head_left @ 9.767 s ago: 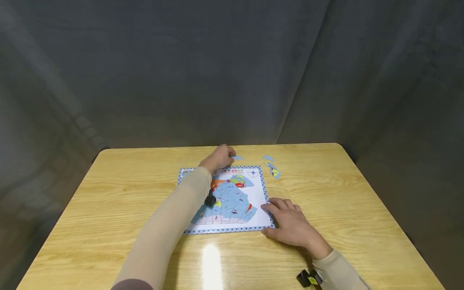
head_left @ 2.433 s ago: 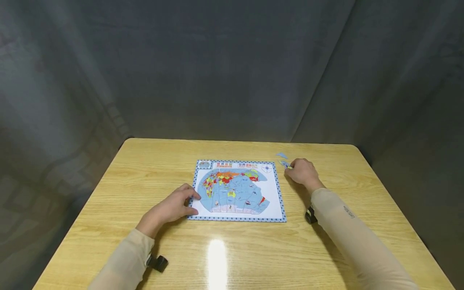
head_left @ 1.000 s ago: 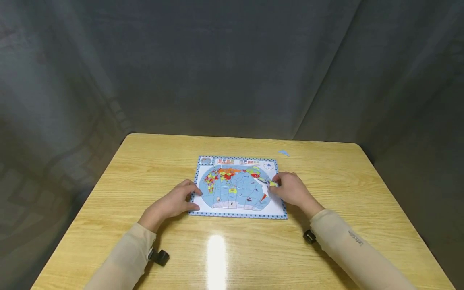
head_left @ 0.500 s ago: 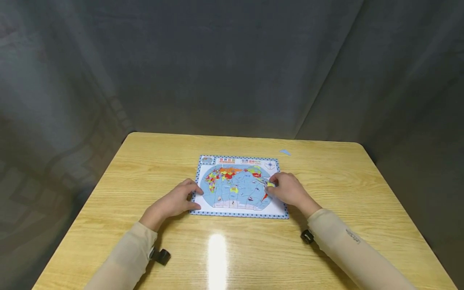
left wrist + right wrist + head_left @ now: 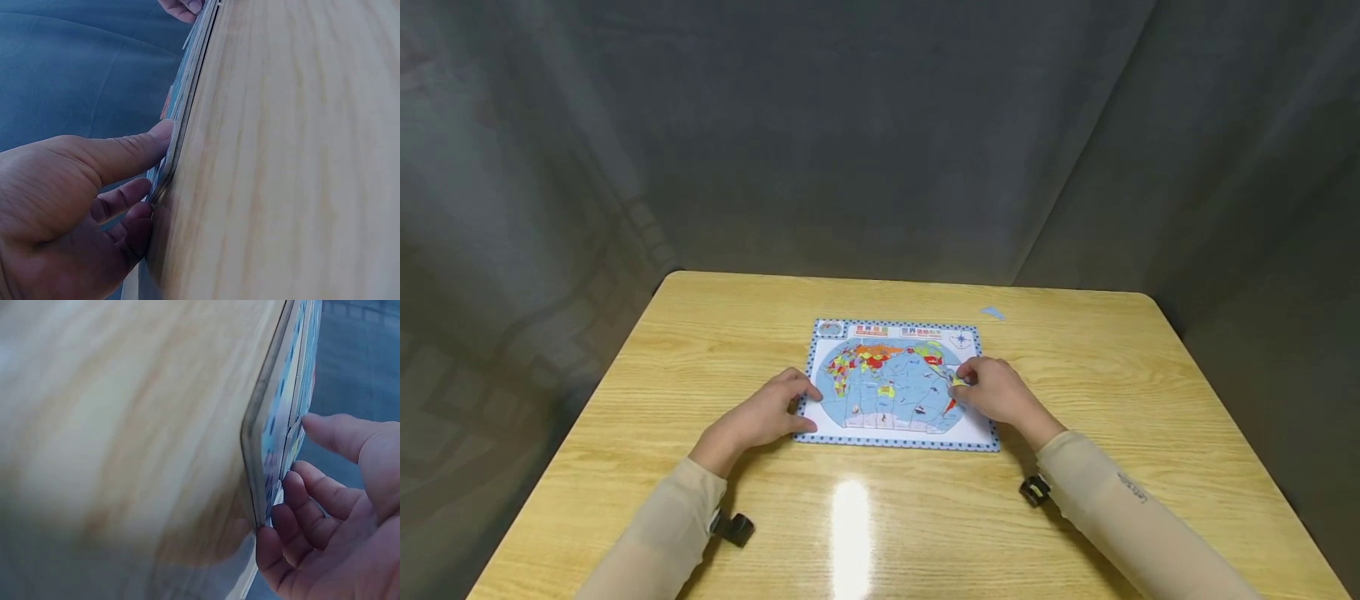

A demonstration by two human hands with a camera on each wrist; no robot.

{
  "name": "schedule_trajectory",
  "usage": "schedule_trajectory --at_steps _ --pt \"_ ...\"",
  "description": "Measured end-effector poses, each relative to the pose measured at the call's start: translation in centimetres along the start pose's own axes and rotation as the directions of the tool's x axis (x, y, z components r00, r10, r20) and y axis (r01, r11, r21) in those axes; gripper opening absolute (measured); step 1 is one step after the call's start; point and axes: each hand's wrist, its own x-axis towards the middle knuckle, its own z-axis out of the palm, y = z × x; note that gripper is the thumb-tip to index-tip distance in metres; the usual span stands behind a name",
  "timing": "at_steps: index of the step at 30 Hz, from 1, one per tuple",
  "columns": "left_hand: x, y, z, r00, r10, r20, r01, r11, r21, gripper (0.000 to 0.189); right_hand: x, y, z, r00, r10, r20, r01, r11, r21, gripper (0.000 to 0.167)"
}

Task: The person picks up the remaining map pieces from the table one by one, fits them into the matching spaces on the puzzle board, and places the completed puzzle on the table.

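A world map jigsaw puzzle board (image 5: pixel 979 429) with a blue dotted border lies flat on the table. My left hand (image 5: pixel 767 412) rests at its left edge, fingers relaxed; in the left wrist view the thumb (image 5: pixel 140 150) touches the board's edge. At the right side of the map, my right hand (image 5: pixel 1000 393) pinches a puzzle piece (image 5: pixel 958 381) with yellow on it, against the board. My fingers hide part of that piece. In the right wrist view, the thumb (image 5: pixel 337 432) and fingertips meet the board's surface and edge.
One loose blue puzzle piece (image 5: pixel 992 313) lies beyond the board's far right corner. The wooden table (image 5: pixel 925 533) reaches back to a dark grey curtain (image 5: pixel 850 150). Both wrists carry small black cameras (image 5: pixel 737 529).
My left hand came back from the far edge to the board's left side. My right hand took the yellow-marked piece from the table onto the map's right side, and has barely shifted in the last half second.
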Motion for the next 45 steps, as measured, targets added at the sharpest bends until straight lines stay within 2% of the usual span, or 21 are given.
schedule_trajectory --at_steps 10,20,25,30,38,45 --pt "0.1 0.0 0.0 1.0 0.007 0.0 -0.007 1.0 0.0 0.033 0.1 0.2 0.1 1.0 -0.008 0.002 0.008 1.0 0.009 0.031" --pt "0.0 -0.1 -0.2 1.0 0.016 -0.008 -0.016 1.0 -0.008 0.033 0.0 0.6 0.0 0.998 -0.068 0.004 0.068 0.998 -0.015 0.027" --pt "0.0 -0.1 -0.2 1.0 0.01 0.0 -0.01 1.0 -0.018 0.033 0.1 1.0 -0.6 0.998 -0.067 -0.01 0.067 0.998 -0.005 0.025" --pt "0.0 -0.1 0.0 1.0 0.019 -0.001 -0.019 1.0 -0.011 0.033 1.0 2.2 -1.6 0.997 -0.05 -0.063 0.049 0.999 -0.011 0.024" --pt "0.2 -0.2 -0.1 0.999 0.034 -0.003 -0.034 0.999 0.001 0.032 3.1 3.9 -3.7 0.996 0.01 -0.088 -0.009 1.0 0.004 0.03" --pt "0.0 -0.1 -0.1 1.0 0.031 -0.007 -0.031 1.0 -0.006 0.032 5.4 5.3 -4.8 0.991 0.028 -0.134 -0.032 0.999 -0.032 0.033"
